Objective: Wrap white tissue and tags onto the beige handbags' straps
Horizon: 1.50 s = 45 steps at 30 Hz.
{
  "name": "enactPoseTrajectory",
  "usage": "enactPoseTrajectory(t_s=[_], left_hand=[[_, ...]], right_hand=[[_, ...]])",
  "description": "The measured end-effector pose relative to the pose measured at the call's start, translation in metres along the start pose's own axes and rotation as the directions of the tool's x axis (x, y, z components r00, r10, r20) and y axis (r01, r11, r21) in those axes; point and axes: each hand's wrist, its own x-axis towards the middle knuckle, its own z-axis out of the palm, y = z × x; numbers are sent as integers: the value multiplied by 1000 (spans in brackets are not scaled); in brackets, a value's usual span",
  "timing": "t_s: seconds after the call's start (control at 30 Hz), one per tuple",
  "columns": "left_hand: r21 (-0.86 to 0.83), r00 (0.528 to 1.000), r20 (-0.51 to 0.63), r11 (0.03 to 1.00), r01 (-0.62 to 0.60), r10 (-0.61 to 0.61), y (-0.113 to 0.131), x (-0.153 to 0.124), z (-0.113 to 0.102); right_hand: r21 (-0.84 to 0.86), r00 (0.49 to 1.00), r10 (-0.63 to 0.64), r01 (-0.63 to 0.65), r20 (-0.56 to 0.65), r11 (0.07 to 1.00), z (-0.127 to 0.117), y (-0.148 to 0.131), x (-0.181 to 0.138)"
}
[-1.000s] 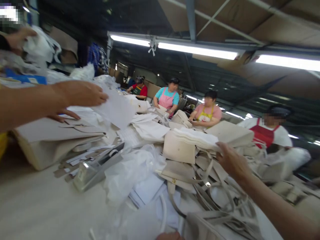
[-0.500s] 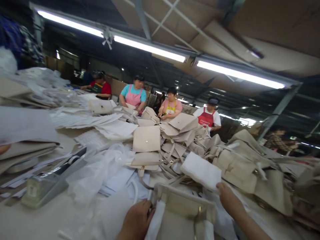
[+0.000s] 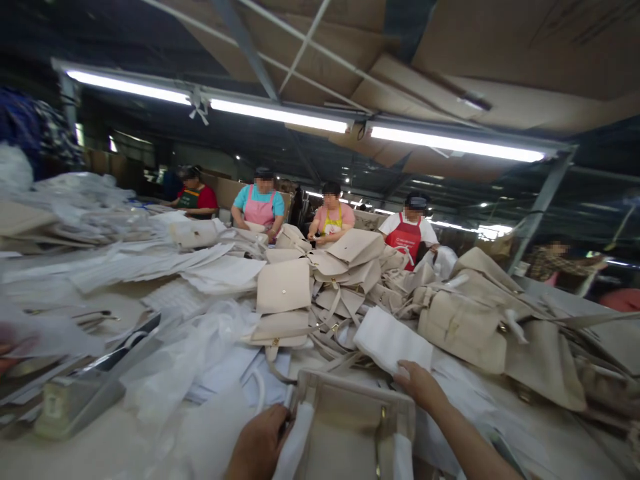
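A beige handbag (image 3: 350, 433) stands open at the near edge of the table, right in front of me. My left hand (image 3: 260, 443) is closed on its left rim, together with a strip of white wrapping. My right hand (image 3: 417, 383) grips a folded pad of white paper (image 3: 393, 340) and holds it just above the bag's right side.
Several beige bags (image 3: 285, 287) and straps are piled across the table, with white paper sheets (image 3: 225, 270) and clear plastic (image 3: 185, 353). A tape dispenser (image 3: 75, 397) lies at the left. Several people in aprons (image 3: 260, 207) sit along the far side. Another person's fingers (image 3: 10, 340) show at the left edge.
My right hand has carried the white pad closer and lower, toward the bag's opening. My left hand keeps its grip on the bag's rim. The view has tilted up slightly.
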Motion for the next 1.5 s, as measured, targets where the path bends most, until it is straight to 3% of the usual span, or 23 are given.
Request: enactPoseTrajectory(t_s=[0.47,0.67,0.83,0.97,1.1,1.23,1.33,1.4,1.5], left_hand=[[63,1000,0,998,20,-20,0,1,7],[87,999,8,995,48,-49,0,4,9],[57,990,68,991,121,-124,20,4,0],[17,979,72,981,192,-193,45,-3,-16],[67,965,-52,963,260,-257,58,-15,-25],[-61,975,-81,977,204,-209,68,-20,-23],[-289,971,-103,941,178,-215,74,-16,-22],[-515,952,-86,831,210,-294,76,-10,-28],[-602,928,-47,752,269,-370,71,5,-46]], right_hand=[[4,997,-49,49,60,999,17,27,22],[-124,996,-83,87,33,988,25,14,18],[-200,992,-129,124,-11,972,39,-8,13],[-225,988,-152,141,-33,964,36,-12,13],[-238,979,-185,162,-80,958,19,-17,7],[-233,966,-179,133,-184,963,-11,-23,-3],[-205,940,-75,6,-331,979,-53,-22,-12],[-153,913,39,-110,-406,982,-88,-18,-22],[-62,876,172,-223,-451,973,-133,-8,-46]])
